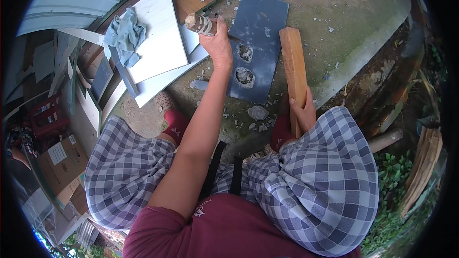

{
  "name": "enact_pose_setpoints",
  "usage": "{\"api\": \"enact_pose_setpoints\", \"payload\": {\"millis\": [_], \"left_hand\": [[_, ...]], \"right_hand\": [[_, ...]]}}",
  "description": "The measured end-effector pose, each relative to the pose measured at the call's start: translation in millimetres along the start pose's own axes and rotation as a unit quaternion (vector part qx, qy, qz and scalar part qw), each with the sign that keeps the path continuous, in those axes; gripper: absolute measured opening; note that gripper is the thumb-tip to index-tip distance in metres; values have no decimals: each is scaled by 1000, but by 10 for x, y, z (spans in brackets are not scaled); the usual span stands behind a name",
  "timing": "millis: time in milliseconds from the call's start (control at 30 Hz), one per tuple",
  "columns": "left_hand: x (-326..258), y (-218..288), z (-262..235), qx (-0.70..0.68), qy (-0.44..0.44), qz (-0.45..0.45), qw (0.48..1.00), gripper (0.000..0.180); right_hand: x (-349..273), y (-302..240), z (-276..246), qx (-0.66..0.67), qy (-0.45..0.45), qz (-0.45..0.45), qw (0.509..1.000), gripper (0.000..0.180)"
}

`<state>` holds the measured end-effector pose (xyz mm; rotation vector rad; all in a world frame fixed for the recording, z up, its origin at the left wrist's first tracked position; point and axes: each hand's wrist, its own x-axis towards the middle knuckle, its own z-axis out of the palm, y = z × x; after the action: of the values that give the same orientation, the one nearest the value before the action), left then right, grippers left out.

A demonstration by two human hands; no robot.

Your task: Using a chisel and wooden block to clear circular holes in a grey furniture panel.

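At the far left edge of the ground, a brown cardboard box [62,162] sits beside a red plastic crate [45,114] and a lean-to of offcut boards. Further right, a stack of white tiles [160,43] lies on the concrete ground [344,28], with a crumpled grey-blue cloth [125,36] resting on the top tile's left side.

The left hand [217,43] is raised above the ground, its fingers wrapped tightly around a tool handle [201,24] bound in pale and dark bands; the working end is hidden behind the hand, so what kind of tool it is cannot be told. Just right of that hand lies a dark grey tile [260,24], flat on the ground near its middle, its long side running away from the person. Its surface is dusty and scuffed, and two rough, ragged holes are broken through its lower half, one above the other, with pale chips [258,113] scattered around its near edge.

The right hand [302,112] clasps the near end of a wooden plank [294,67], fingers closed round it, the plank lying along the tile's right edge. Checked-cloth knees frame both sides.
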<state>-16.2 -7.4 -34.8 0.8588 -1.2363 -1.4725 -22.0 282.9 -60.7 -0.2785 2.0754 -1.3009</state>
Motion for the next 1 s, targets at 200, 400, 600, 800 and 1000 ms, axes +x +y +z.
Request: {"api": "enact_pose_setpoints", "payload": {"millis": [200,400,600,800,1000], "left_hand": [[0,-12,34,32,-30,5,999,15],[-6,-56,112,78,-97,19,992,14],[17,67,-9,68,-55,11,996,13],[-47,17,56,71,-69,3,995,16],[-70,-16,62,22,-74,26,997,32]], "right_hand": [[-9,-41,-29,6,-3,28,1000,73],[299,-709,-300,-50,41,-134,989,73],[327,-2841,-640,-104,38,-381,918,75],[429,-2976,-372,-319,-89,-379,864,75],[525,-2516,-242,-391,-119,-337,848,76]]}}
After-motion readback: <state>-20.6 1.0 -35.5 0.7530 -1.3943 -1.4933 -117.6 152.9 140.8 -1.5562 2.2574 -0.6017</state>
